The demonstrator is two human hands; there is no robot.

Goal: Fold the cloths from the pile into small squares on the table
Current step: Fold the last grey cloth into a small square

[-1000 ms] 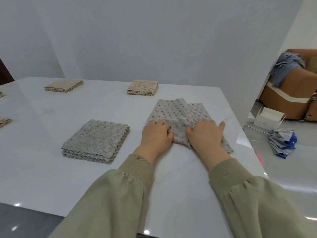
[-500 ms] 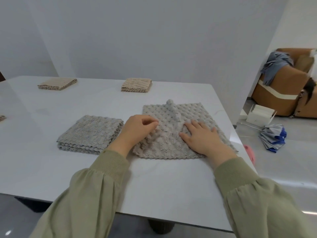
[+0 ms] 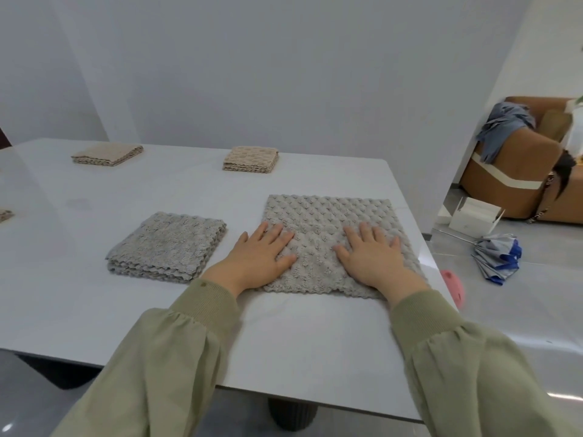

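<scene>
Both hands flat, fingers spread: left hand (image 3: 260, 253) and right hand (image 3: 372, 255) pressing grey cloth (image 3: 328, 216) onto table (image 3: 94, 310)

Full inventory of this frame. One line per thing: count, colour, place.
large grey cloth: 1, grey, table's near right, under both hands
folded grey cloth: 1, grey, left of it, apart
left beige cloth: 1, beige, folded, table's far side
right beige cloth: 1, beige, folded, table's far side
cloth at left edge: 1, beige, cut off by frame
table: 1, white
sofa: 1, brown, far right
garment: 1, blue-grey, draped on sofa
box: 1, white, floor before sofa
umbrella: 1, grey and blue, floor right of table
pink thing: 1, past table's right edge, unidentifiable
left hand: 1, flat on large grey cloth's left edge
right hand: 1, flat on its right part
</scene>
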